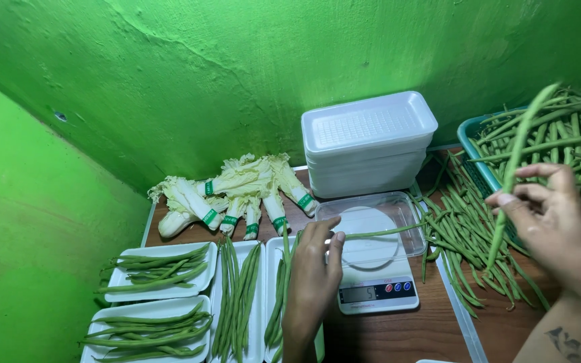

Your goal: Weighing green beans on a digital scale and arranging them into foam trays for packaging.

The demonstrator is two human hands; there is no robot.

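we are pinching a long green bean [378, 233] in our left hand [314, 269], fingers closed on its end, just over the clear tray [408, 225] sitting on the scale [378, 292]. right of the scale, our right hand [553, 215] is gripping another bean [516, 158], fingertips clamped, before the blue basket [473, 151].

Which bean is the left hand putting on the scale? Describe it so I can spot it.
Find the white scale at the table's centre, with a clear tray on top. The left hand pinches one long green bean lying alone across that tray, unlike the heaped beans alongside.
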